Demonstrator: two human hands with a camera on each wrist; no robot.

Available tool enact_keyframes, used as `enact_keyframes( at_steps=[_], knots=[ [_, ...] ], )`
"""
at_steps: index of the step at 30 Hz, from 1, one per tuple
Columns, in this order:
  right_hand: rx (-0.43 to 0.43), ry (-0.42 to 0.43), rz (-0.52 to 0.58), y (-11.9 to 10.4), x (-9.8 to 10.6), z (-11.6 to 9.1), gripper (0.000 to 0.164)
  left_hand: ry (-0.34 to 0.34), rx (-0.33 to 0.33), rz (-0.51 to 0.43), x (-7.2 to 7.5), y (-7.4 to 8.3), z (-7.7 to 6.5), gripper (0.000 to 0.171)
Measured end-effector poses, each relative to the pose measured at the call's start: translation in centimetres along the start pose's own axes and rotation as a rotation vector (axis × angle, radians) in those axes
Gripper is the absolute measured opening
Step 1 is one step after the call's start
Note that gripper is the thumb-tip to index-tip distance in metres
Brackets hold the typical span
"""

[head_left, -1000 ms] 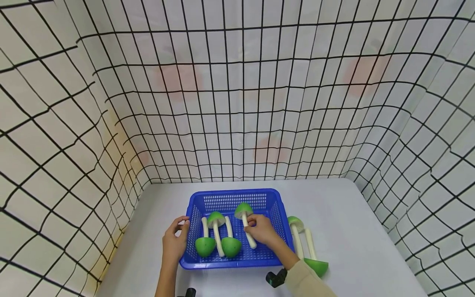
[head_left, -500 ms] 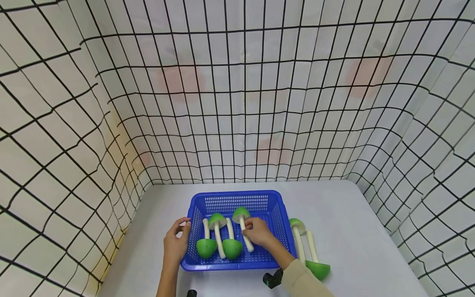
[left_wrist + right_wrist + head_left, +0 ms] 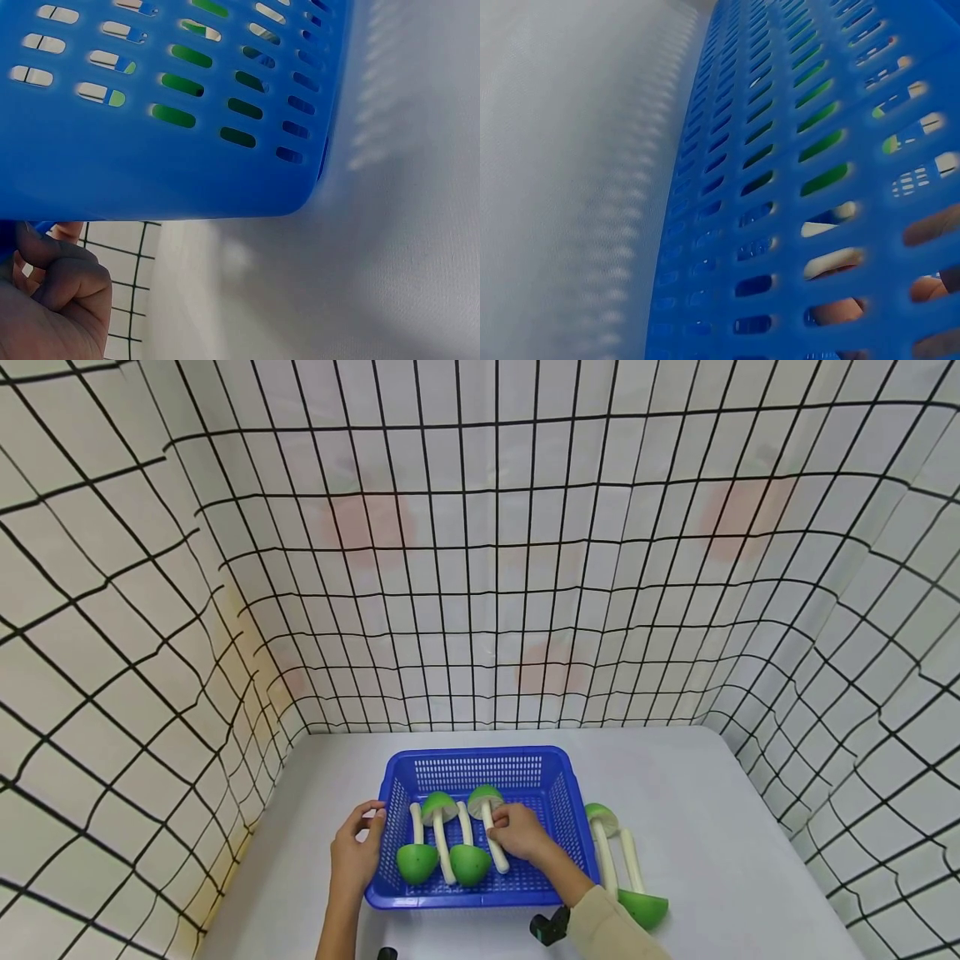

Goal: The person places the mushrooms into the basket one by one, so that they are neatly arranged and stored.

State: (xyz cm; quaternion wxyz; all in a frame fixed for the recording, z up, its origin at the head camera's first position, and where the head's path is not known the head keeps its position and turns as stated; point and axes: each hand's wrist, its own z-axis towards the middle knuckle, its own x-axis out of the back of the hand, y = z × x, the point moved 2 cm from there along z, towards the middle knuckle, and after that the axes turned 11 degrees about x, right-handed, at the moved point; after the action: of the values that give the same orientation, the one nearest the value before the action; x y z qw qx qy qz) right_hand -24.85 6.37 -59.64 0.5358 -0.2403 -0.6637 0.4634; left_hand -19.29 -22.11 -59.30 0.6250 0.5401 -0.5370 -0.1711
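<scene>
In the head view, a blue slotted plastic basket (image 3: 427,900) holds several toy mushrooms with green caps and white stems. My right hand (image 3: 522,837) reaches over the basket's front rim and pinches the stem of the rightmost mushroom (image 3: 486,797), whose cap points away from me. To its left lie a cap-near mushroom (image 3: 470,866), a cap-far mushroom (image 3: 439,807) and another cap-near mushroom (image 3: 417,864). My left hand (image 3: 356,853) holds the basket's left rim; the left wrist view shows its curled fingers at that edge. Through the slots, the right wrist view gives glimpses of fingers and green caps.
Right of the basket, two more mushrooms lie on the white table (image 3: 720,827): a cap-far mushroom (image 3: 601,817) and a cap-near mushroom (image 3: 643,908). Black netting (image 3: 495,610) over white sheeting encloses the table's back and sides.
My right hand has brought the pinched mushroom slightly left and toward me, closer to the row in the basket. My left hand stays at the rim.
</scene>
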Motion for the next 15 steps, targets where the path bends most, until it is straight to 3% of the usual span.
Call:
enact_keyframes(
  at_steps=[15],
  knots=[
    [-0.005,-0.035,0.071,-0.06,-0.26,-0.10,0.032,-0.001,0.003,0.000,-0.03,0.00,0.01,0.034]
  ],
)
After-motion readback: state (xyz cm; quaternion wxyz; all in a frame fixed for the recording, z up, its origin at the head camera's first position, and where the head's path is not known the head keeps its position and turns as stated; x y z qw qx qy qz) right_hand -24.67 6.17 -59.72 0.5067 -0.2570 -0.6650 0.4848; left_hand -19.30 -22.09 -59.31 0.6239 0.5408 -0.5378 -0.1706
